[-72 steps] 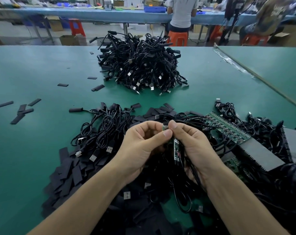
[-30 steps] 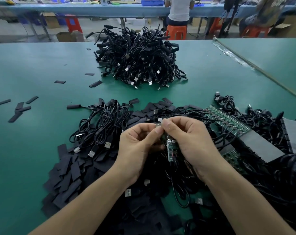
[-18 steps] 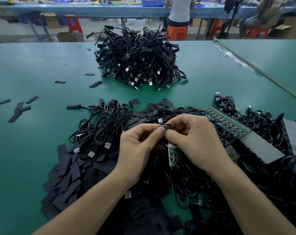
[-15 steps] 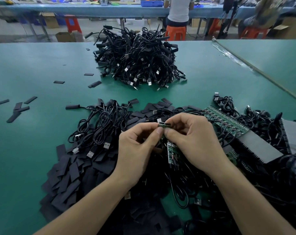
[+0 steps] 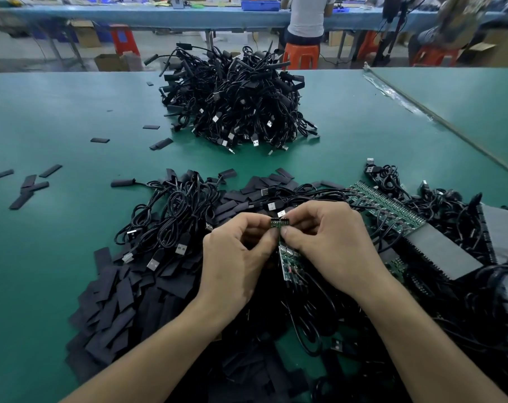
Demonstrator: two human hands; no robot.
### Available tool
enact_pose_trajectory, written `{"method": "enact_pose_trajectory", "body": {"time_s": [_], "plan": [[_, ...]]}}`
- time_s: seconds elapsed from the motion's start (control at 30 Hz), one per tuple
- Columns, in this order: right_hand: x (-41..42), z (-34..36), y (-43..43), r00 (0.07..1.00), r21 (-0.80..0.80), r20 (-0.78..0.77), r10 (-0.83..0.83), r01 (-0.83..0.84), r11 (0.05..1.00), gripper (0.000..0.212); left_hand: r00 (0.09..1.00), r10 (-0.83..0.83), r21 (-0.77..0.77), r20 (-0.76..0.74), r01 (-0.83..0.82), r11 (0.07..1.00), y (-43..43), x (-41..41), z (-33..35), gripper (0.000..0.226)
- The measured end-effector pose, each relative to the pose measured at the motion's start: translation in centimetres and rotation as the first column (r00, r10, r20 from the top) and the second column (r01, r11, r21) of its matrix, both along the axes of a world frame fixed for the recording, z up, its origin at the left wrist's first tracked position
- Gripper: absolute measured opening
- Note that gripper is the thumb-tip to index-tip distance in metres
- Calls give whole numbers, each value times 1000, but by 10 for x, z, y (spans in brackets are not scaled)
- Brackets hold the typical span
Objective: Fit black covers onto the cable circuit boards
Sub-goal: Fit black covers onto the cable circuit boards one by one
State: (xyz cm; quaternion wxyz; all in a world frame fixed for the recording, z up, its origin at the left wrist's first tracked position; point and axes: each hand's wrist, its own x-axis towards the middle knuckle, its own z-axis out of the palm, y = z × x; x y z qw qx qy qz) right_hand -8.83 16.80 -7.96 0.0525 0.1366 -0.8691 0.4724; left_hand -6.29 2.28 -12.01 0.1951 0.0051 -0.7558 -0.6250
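Right now, your hands meet above the near tangle of cables (image 5: 171, 216). Your left hand (image 5: 235, 257) and right hand (image 5: 331, 242), fingers curled, both pinch the far end of a green circuit board strip (image 5: 289, 263). Loose black covers (image 5: 116, 301) lie heaped on the green table (image 5: 58, 112), near left of your hands.

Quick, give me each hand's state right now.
Left hand: pinching the top end of the green circuit board.
Right hand: pinching the same board end, right beside it.
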Motion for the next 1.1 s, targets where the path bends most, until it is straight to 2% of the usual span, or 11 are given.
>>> {"method": "enact_pose_trajectory", "body": {"time_s": [0.2, 0.4, 0.53, 0.63, 0.7, 0.77, 0.9, 1.0, 1.1], "plan": [[3, 0, -2, 996, 42, -87, -20, 24, 999, 13, 999, 0, -23, 32, 1, 1000, 0, 1, -2, 20], [5, -4, -7, 985, 116, -163, -56, 76, 990, 9, 999, 48, -174, -22, -51, 983, 0, 3, 1, 27], [9, -9, -11, 969, 142, -233, -88, 123, 982, 8, 997, 67, -203, -31, -72, 976, 2, 5, 2, 17], [9, -12, -10, 965, 131, -244, -93, 128, 983, 9, 997, 75, -178, -16, -77, 981, 1, 5, 5, 20], [5, -12, -5, 990, 25, -132, -55, 59, 998, 15, 999, 31, -45, 34, -30, 999, 0, 4, 6, 21], [1, -10, 0, 998, -161, 37, 44, -38, 986, 17, 997, -50, 106, 54, 44, 993, -2, 2, 9, 19], [-2, -7, 4, 950, -473, 227, 213, -83, 877, 8, 975, -215, 302, 46, 192, 934, -5, 3, 12, 14], [-1, -4, 5, 885, -586, 298, 359, -127, 800, 10, 966, -252, 336, 60, 218, 916, -7, 3, 16, 14], [-1, -1, 4, 870, -598, 309, 383, -136, 790, 15, 965, -255, 349, 65, 218, 912, -8, 4, 19, 5]]}}
